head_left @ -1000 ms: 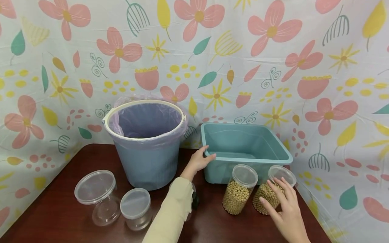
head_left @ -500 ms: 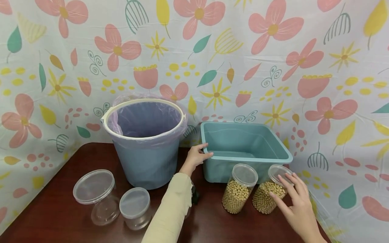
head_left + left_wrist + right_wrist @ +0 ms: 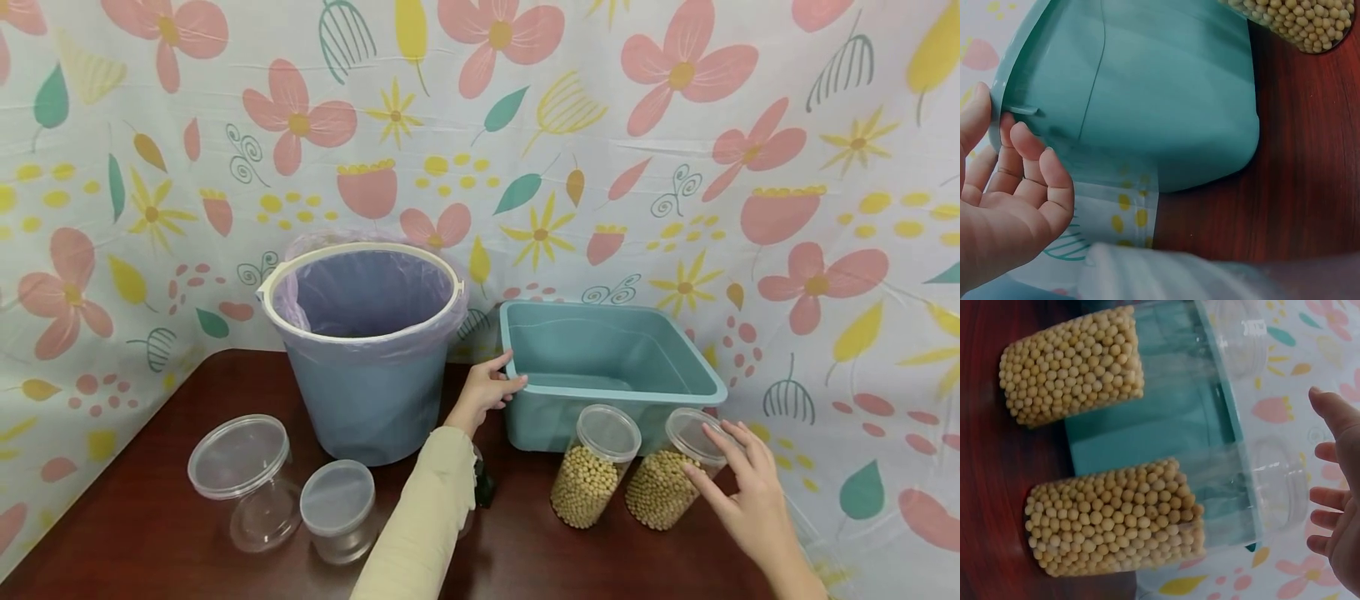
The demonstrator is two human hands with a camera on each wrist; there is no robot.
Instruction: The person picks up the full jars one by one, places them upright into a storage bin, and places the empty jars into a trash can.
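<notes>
My left hand (image 3: 483, 392) pinches the near left corner of a teal plastic basin's rim (image 3: 615, 393). In the left wrist view its thumb lies over the rim and its fingers curl underneath, beside the basin wall (image 3: 1166, 81). Before the basin stand two clear lidded jars of dried soybeans, a left jar (image 3: 583, 487) and a right jar (image 3: 660, 490). My right hand (image 3: 753, 500) is held with spread fingers at the right jar's lid (image 3: 693, 433). In the right wrist view a gap shows between those fingers (image 3: 1329, 497) and the lid.
A blue bucket (image 3: 367, 408) with a purple bag liner stands at the back left. Two clear lidded containers, one wide-topped (image 3: 238, 454) and one short (image 3: 337, 500), stand at the front left. A dark green object (image 3: 484, 483) is partly hidden behind my left sleeve.
My right hand has shifted right, off the front of the right jar and toward its lid's right side. My left hand stays at the basin's corner.
</notes>
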